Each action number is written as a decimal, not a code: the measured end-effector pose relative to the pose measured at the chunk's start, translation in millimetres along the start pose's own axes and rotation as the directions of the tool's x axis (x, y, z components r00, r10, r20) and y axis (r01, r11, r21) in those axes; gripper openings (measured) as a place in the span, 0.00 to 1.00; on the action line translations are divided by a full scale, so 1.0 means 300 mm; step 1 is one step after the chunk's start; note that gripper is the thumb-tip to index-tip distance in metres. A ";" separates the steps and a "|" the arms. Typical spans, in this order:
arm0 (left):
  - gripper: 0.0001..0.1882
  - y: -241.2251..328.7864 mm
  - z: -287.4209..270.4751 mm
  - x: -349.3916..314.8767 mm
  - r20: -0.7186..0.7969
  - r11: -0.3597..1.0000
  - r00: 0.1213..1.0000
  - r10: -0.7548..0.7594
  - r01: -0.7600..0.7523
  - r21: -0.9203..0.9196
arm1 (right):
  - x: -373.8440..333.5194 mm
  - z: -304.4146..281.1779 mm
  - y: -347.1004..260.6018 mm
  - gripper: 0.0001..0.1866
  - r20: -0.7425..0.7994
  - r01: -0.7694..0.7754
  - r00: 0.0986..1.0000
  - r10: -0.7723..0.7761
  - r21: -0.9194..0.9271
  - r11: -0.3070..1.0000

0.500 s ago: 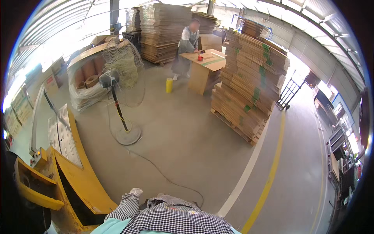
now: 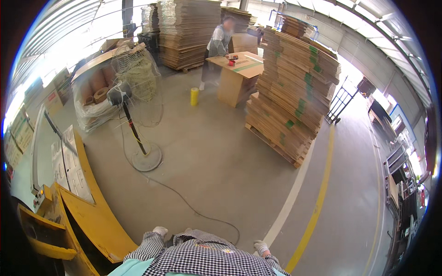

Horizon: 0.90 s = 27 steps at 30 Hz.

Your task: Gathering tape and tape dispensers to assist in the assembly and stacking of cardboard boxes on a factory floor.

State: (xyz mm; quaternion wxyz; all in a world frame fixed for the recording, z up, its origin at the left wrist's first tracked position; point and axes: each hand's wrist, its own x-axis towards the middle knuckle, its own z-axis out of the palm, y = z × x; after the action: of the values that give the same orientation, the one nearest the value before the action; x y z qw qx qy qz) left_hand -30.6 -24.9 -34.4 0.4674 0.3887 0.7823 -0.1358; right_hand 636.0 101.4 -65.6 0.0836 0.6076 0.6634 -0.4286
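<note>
Grey concrete floor (image 2: 207, 152) fills the middle of the view. To the right of centre, a tall stack of flattened cardboard cartons (image 2: 292, 94), marked with green, leans slightly on its wooden pallet (image 2: 271, 143). A further cardboard stack (image 2: 188, 34) stands at the back.

Lower left: yellow steel machine (image 2: 92, 214), its long panel edge running toward the wearer. A co-worker (image 2: 220, 43) bends at a cardboard-topped work table (image 2: 251, 68), beside the near stack. Pedestal fan (image 2: 133, 128) at left on a round base; a thin cable (image 2: 195, 211) curves from near it toward the wearer. White floor line (image 2: 289, 202) runs alongside a yellow floor line (image 2: 316, 207).

Wearer's checked apron (image 2: 202, 260) at bottom centre. Yellow cylindrical roll (image 2: 194, 96) upright on the floor, near the table.

Left hand (image 2: 160, 231), pale-gloved, just beside the apron's left edge, nearest the machine; finger state cannot be told. Right hand (image 2: 261, 247), also pale-gloved, overlaps the white line in view; fingers look bent, grip cannot be told. Red tape dispenser (image 2: 231, 63) lies on the tabletop.
</note>
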 end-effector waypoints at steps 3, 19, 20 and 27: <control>0.21 0.046 -0.047 0.015 -0.064 0.967 0.997 0.032 -0.047 -0.250 | -0.031 -0.110 -0.214 0.19 -0.129 -0.077 0.982 0.140 0.404 0.912; 0.21 -0.206 -0.217 0.137 0.117 0.988 0.982 -0.146 0.150 -0.025 | 0.231 -0.120 -0.458 0.21 0.163 -0.201 0.969 0.185 0.090 0.975; 0.21 -0.207 -0.233 0.162 0.123 0.989 0.982 -0.143 0.146 -0.016 | 0.245 -0.119 -0.463 0.21 0.163 -0.212 0.967 0.195 0.095 0.973; 0.22 0.025 -0.494 0.404 0.174 0.978 0.965 -0.197 0.182 0.102 | 0.501 -0.134 -0.342 0.20 0.157 0.038 0.987 0.016 -0.336 0.941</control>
State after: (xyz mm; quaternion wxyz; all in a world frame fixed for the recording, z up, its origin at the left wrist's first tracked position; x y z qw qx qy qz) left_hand -149.6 123.8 -56.8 0.5052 0.3176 0.7630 -0.2485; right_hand 525.1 249.6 -87.7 0.2362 0.5450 0.7216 -0.3556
